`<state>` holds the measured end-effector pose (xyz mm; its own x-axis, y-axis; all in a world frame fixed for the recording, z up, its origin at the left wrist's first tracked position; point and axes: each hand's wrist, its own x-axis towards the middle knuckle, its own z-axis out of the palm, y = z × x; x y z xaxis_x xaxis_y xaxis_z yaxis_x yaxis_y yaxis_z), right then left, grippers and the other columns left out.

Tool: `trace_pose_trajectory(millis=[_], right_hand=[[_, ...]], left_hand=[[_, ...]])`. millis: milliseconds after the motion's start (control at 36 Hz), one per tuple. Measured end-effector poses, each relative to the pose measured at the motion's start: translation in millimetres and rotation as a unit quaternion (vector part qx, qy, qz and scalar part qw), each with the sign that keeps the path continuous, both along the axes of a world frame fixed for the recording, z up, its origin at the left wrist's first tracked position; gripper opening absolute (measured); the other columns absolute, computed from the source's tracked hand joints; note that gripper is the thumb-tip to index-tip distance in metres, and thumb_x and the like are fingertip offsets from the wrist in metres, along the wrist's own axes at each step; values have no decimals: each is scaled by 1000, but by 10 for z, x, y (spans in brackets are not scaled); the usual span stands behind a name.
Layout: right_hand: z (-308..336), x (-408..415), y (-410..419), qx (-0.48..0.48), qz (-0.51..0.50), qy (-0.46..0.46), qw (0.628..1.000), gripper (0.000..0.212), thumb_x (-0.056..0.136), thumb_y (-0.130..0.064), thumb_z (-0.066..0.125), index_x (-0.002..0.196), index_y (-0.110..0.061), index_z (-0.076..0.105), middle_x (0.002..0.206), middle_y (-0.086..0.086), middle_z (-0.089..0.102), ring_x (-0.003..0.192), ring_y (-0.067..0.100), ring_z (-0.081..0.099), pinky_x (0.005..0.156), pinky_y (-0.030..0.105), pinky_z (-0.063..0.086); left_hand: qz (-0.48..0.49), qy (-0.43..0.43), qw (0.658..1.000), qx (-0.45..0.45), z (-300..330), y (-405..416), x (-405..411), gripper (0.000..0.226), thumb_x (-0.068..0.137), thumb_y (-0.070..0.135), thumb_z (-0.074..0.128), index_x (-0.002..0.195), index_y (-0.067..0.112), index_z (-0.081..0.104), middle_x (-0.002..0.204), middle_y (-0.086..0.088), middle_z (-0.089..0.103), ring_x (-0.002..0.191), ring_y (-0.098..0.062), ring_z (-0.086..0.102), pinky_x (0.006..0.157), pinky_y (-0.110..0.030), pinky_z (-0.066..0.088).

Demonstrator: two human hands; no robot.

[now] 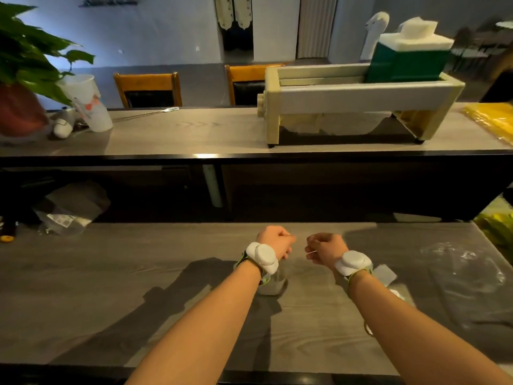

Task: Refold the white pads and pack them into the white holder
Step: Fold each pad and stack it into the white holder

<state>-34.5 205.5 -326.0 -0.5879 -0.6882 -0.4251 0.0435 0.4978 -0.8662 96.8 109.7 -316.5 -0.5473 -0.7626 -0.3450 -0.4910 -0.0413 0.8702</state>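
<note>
Closest to us are both forearms stretched over the grey tabletop, each wrist wearing a white puck-like band, with the left hand and right hand curled into loose fists side by side and a thin white sliver of what looks like a pad pinched by the right one; we can't tell if the left grips it too. A clear glass sits under the left wrist. On the far tabletop stands the long white holder with a green box in it, plus a plastic cup and potted plant over on the left.
</note>
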Motion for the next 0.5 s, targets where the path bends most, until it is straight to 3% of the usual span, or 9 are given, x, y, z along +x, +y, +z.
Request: trace_pose_trajectory(millis=[139,222,278,361,417,472,500], right_hand=[[-182,-473,591,63,-24,57,996,12,87,0,57,87,-1,69,71,13,65,45,14,60,42,19,46],[-298,-731,941,124,-28,93,987,7,83,-9,67,88,-9,71,84,14,70,72,28,65,70,36,56],[-360,-901,1192,176,-28,117,977,17,80,-17,72,96,-11,72,92,12,71,84,28,65,80,36,53],[-480,-1058,1432,213,8,126,969,33,79,-22,75,109,-11,69,103,11,71,97,27,66,85,33,53],[-573,-1111,1529,243,36,143,959,41,77,-27,75,115,-14,65,116,9,68,108,26,64,91,30,51],[-637,-1056,1512,252,67,163,952,49,73,-29,78,117,-17,63,123,7,63,112,24,62,91,27,50],[-697,-1074,1565,250,86,164,950,55,69,-30,82,118,-17,61,125,7,61,113,24,61,91,27,49]], left_hand=[[-49,0,998,39,-93,373,-464,19,89,16,56,70,20,56,57,-1,59,39,-12,52,38,-17,40],[-77,-28,994,77,-237,600,-710,21,91,11,50,72,20,54,63,-4,58,44,-15,52,43,-21,41],[-104,-52,989,89,-362,764,-863,23,92,10,47,73,18,58,69,-6,59,49,-17,53,40,-17,42],[-154,-88,979,99,-557,950,-1001,26,93,4,42,100,9,66,91,-14,61,56,-17,52,34,-11,37],[-166,-97,977,95,-685,1022,-1079,32,94,-1,42,118,2,62,101,-18,60,59,-17,50,32,-10,35],[-152,-90,973,149,-728,996,-1060,27,95,-4,40,114,-4,59,87,-15,53,52,-19,45,29,-9,30],[-131,-92,965,210,-758,1028,-1115,19,95,-4,39,102,-5,57,76,-10,45,42,-18,40,30,-8,26]])
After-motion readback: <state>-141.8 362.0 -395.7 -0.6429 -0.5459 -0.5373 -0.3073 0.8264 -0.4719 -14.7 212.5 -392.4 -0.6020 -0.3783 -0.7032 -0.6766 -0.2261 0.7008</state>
